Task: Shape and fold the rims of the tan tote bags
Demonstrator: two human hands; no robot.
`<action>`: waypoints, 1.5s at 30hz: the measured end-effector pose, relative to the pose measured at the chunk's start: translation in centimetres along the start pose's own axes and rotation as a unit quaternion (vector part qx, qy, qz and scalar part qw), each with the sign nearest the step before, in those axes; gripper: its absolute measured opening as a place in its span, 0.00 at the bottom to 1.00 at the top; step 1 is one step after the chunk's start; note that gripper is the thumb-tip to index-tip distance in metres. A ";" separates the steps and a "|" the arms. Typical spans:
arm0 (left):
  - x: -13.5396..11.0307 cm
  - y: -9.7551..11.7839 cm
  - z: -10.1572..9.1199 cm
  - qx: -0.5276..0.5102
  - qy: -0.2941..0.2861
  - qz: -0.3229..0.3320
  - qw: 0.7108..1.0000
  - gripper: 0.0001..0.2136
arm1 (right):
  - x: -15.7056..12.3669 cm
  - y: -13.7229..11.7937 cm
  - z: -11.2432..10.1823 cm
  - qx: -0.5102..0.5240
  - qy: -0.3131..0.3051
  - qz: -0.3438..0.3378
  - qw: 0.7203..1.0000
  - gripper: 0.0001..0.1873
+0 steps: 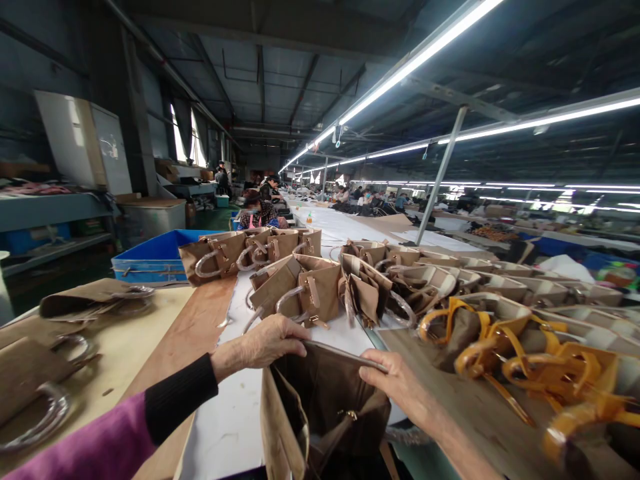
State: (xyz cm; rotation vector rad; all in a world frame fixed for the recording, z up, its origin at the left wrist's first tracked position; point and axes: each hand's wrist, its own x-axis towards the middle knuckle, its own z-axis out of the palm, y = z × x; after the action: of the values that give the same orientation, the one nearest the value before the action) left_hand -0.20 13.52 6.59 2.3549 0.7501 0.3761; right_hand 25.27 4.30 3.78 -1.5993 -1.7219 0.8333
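A brown handbag (pixel 325 407) stands open on the white table top in front of me. My left hand (pixel 265 343) grips the far left of its top rim, fingers curled over the edge. On the right side of the same rim rests my right hand (pixel 400 383), fingers closed on it. Inside the bag a dark lining and a small metal clasp show. My left arm wears a purple sleeve with a black cuff.
Rows of tan handbags (pixel 300 287) with wrapped handles stand just beyond. Yellow-handled bags (pixel 540 360) lie at the right. More bags (pixel 35 373) rest on a wooden bench at left, behind it a blue crate (pixel 150 257). Other people sit far along the line.
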 end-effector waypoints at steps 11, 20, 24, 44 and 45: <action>0.2 0.3 0.4 0.144 0.032 0.006 0.989 0.12 | -0.4 -1.1 0.9 -0.212 0.080 -0.066 0.972 0.09; 0.4 1.0 0.9 0.215 0.056 -0.008 0.975 0.12 | 0.8 -2.3 4.0 -0.407 0.121 -0.165 0.890 0.11; 0.3 0.8 1.0 0.213 0.070 -0.031 0.974 0.11 | 1.4 -2.3 4.8 -0.371 0.151 -0.179 0.899 0.14; 0.2 -0.8 1.2 0.247 0.079 0.015 0.966 0.09 | 2.5 -2.0 5.3 -0.268 0.185 -0.219 0.920 0.11; 0.1 -0.9 1.1 0.248 0.076 0.016 0.966 0.09 | 2.6 -1.9 5.3 -0.269 0.189 -0.218 0.919 0.11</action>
State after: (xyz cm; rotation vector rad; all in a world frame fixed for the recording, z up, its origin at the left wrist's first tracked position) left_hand 0.03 13.61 5.19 2.8325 0.9694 0.4254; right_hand 19.72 6.67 2.24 -1.4742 -1.9925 -0.1817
